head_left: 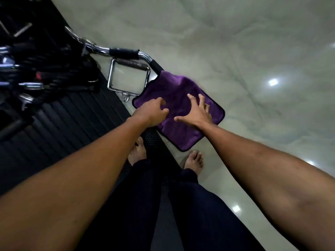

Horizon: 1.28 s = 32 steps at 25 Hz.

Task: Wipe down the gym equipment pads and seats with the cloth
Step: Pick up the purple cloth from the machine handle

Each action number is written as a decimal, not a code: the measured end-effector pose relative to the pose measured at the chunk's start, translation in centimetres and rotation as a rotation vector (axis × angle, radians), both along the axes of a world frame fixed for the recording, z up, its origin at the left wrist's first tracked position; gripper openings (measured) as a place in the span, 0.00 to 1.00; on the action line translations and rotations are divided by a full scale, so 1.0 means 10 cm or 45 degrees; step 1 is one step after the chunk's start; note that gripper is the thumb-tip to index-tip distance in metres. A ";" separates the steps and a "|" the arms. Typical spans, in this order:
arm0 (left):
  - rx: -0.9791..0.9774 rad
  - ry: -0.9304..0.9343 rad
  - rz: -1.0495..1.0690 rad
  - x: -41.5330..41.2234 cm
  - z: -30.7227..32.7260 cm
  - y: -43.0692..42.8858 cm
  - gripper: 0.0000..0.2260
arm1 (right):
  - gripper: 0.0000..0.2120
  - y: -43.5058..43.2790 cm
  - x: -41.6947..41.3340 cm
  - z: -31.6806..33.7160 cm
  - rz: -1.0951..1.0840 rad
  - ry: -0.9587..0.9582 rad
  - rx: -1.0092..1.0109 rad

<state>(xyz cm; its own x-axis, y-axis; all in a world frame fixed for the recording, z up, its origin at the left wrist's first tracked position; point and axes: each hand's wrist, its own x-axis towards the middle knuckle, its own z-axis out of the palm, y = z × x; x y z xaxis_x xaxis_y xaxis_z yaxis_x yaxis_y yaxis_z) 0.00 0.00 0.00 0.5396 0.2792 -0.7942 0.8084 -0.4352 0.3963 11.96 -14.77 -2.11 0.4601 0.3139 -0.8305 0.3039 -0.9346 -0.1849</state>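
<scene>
Right hand (197, 113) fingers spread, holding nothing, over the purple cloth (176, 137). Left hand (150, 113) fingers curled over the cloth's left edge; can't tell if pinching. Bare feet (194, 162) just near side of cloth. Cloth lies flat on the pale floor (244, 51), beside the black mat (72, 124) to its left. Far corner touches the chrome bar (125, 52); D-handle (130, 62) beside that corner. Attachment pile (36, 73) further left.

A pale marbled floor (235, 42) shows bright light glints (273, 82). A black ribbed mat (68, 127) lies at left, bearing a pile of dark attachments (36, 69). A curved chrome bar (123, 52) lies just beside a stirrup handle (129, 62).
</scene>
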 end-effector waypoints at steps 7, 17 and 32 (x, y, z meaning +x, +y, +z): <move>0.074 0.133 -0.139 -0.30 -0.98 0.07 0.20 | 0.53 -0.05 -0.42 -1.24 0.171 -0.268 -0.038; 0.098 0.194 -0.117 -0.46 0.48 -0.04 0.18 | 0.21 -0.12 -0.27 0.32 -0.179 -0.185 0.268; 0.245 -0.144 -0.194 0.28 4.91 0.28 0.19 | 0.19 -0.08 0.21 5.51 -0.325 -0.298 0.409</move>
<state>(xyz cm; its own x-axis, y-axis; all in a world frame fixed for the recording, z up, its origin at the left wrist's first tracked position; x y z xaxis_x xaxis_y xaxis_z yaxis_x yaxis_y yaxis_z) 2.84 2.84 49.15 0.6693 0.3280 -0.6667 0.6831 -0.6245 0.3785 14.02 -15.56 53.01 0.7193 0.3905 -0.5745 0.1401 -0.8916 -0.4306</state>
